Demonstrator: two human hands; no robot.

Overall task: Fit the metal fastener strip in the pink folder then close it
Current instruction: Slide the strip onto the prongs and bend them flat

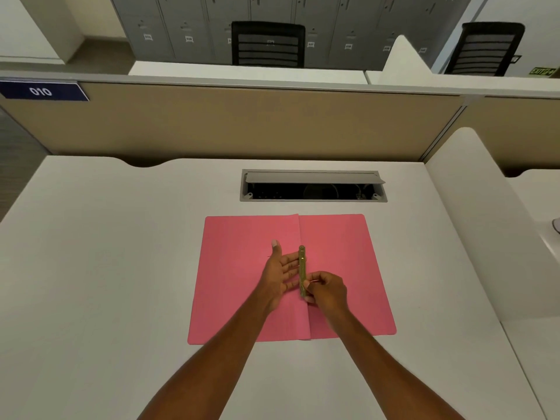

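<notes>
A pink folder (pixel 236 298) lies open and flat on the white desk (pixel 106 268), its centre fold running away from me. A brass-coloured metal fastener strip (pixel 301 269) lies along that fold, pointing away from me. My right hand (pixel 328 291) pinches the near end of the strip with its fingertips. My left hand (pixel 277 275) rests palm-up on the left leaf, fingers spread, their tips touching the strip's left side. The strip's near end is hidden by my right fingers.
A cable hatch (pixel 313 186) with its grey lid raised sits in the desk just beyond the folder. A tan partition (pixel 242 122) closes the far edge. A white side panel (pixel 472 222) bounds the desk on the right.
</notes>
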